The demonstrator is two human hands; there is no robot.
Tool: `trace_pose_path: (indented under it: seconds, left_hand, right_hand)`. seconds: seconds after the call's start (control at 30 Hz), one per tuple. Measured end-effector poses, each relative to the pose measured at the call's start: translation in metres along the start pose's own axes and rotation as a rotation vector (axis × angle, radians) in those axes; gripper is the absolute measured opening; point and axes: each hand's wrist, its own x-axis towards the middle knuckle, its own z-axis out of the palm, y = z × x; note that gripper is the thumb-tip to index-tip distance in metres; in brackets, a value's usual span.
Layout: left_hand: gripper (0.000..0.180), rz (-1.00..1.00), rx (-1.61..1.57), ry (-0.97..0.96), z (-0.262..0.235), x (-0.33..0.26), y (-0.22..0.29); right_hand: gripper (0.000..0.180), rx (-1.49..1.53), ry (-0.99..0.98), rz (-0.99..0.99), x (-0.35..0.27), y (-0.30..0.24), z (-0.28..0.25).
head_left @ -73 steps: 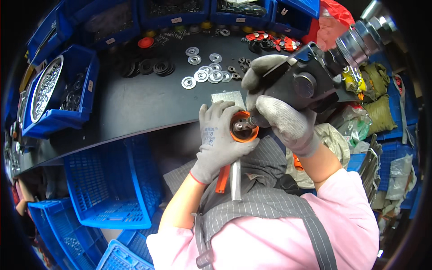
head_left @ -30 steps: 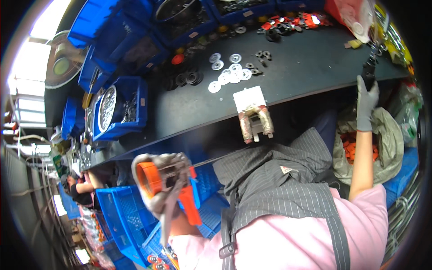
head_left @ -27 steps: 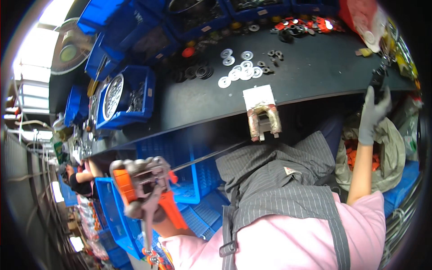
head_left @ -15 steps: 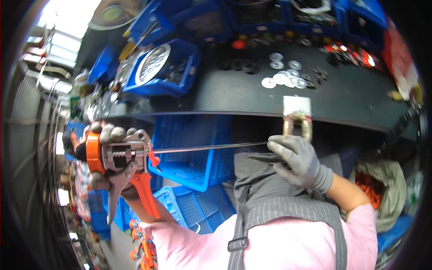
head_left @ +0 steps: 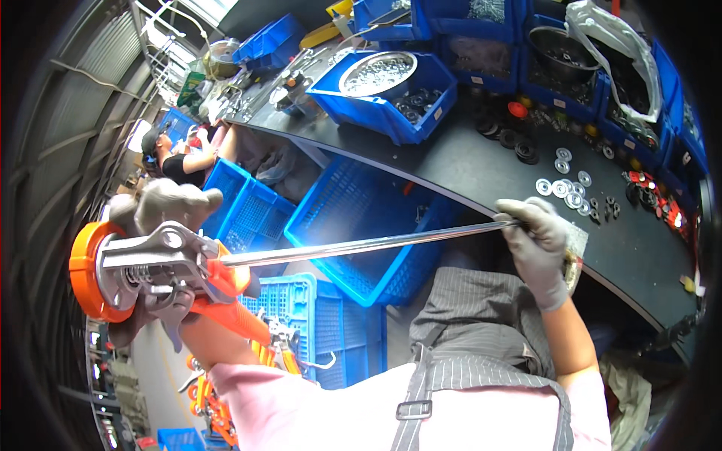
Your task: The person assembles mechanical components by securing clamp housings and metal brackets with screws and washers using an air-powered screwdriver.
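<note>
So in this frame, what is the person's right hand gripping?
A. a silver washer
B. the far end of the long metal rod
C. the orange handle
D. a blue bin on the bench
B: the gloved right hand is closed around the far end of the long metal rod, while the left hand holds the orange-and-grey tool body at its other end.

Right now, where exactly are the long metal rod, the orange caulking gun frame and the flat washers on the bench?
long metal rod (head_left: 361, 246), head view, middle of its shiny shaft.
orange caulking gun frame (head_left: 162, 263), head view, on its grey metal body beside the orange handle.
flat washers (head_left: 565, 188), head view, centre of the silver cluster on the dark bench.
</note>
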Motion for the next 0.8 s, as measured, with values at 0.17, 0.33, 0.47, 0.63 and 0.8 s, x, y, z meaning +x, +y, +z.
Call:
trace_pose_path:
  seconds: [0.17,0.33,0.47,0.63,0.8]
  left_hand:
    - [0.036,-0.207,0.779,0.282,-0.014,-0.035,0.057]
    - [0.046,-0.405,0.691,0.404,-0.059,-0.070,0.031]
    - [0.048,-0.180,0.476,0.579,-0.052,-0.066,-0.034]
    - [0.068,0.344,1.370,0.813,0.014,-0.042,-0.116]
    - [0.075,0.266,0.557,0.529,0.114,-0.046,-0.192]
  right_hand:
    - [0.020,-0.227,0.021,-0.080,0.020,-0.042,-0.037]
    - [0.022,-0.620,-0.116,-0.172,-0.007,-0.105,-0.050]
    - [0.016,-0.468,-0.086,-0.054,-0.012,-0.079,-0.030]
    - [0.014,-0.289,0.008,0.057,-0.028,-0.064,-0.015]
    - [0.021,0.170,0.054,0.339,-0.065,-0.035,0.013]
